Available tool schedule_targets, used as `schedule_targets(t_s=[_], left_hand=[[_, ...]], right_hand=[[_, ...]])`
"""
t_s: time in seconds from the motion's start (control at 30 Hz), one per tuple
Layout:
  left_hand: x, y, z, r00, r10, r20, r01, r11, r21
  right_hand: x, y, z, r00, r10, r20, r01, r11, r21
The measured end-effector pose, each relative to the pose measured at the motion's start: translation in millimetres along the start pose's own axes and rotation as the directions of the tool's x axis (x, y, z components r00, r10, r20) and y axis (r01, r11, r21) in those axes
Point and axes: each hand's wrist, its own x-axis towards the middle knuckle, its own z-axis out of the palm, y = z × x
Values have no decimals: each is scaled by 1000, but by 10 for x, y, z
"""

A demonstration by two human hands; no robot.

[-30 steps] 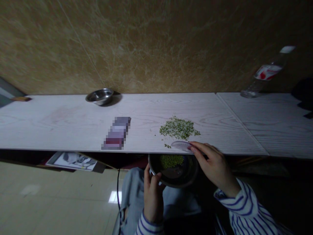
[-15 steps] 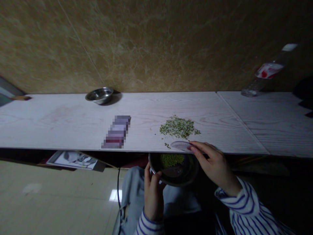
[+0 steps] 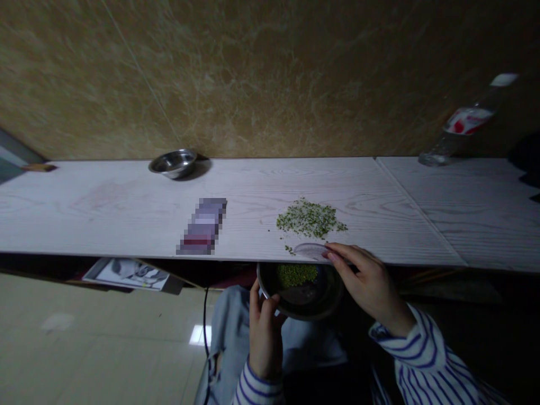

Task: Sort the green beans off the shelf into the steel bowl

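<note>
My left hand (image 3: 265,337) grips the rim of a steel bowl (image 3: 314,301) held just below the board's front edge. Green split beans (image 3: 297,275) lie inside the bowl. My right hand (image 3: 371,281) pinches a translucent plastic piece (image 3: 310,251) against the white board, close to the edge and above the bowl. A loose pile of crushed green beans (image 3: 310,219) lies just beyond that piece, with a few stray bits nearer to it.
A small steel bowl (image 3: 172,163) stands at the back of the white wood-grain board (image 3: 105,208), beside a pixelated flat packet (image 3: 202,225). A plastic bottle (image 3: 458,132) stands at far right against the brown wall (image 3: 253,73). A magazine (image 3: 126,274) lies below the board.
The whole view has drifted very slightly. My hands, the bowl and the plastic piece keep the same positions relative to one another.
</note>
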Motion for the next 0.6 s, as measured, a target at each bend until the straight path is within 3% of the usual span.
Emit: schedule_targets(t_s=[0.27, 0.6], left_hand=[[-15, 20, 8, 998, 18, -55, -15, 998, 57], [-19, 28, 8, 999, 7, -31, -7, 1000, 17]], right_hand=[[-33, -15, -17, 999, 2, 44, -2, 1000, 16], [-24, -52, 23, 999, 28, 16, -29, 999, 23]])
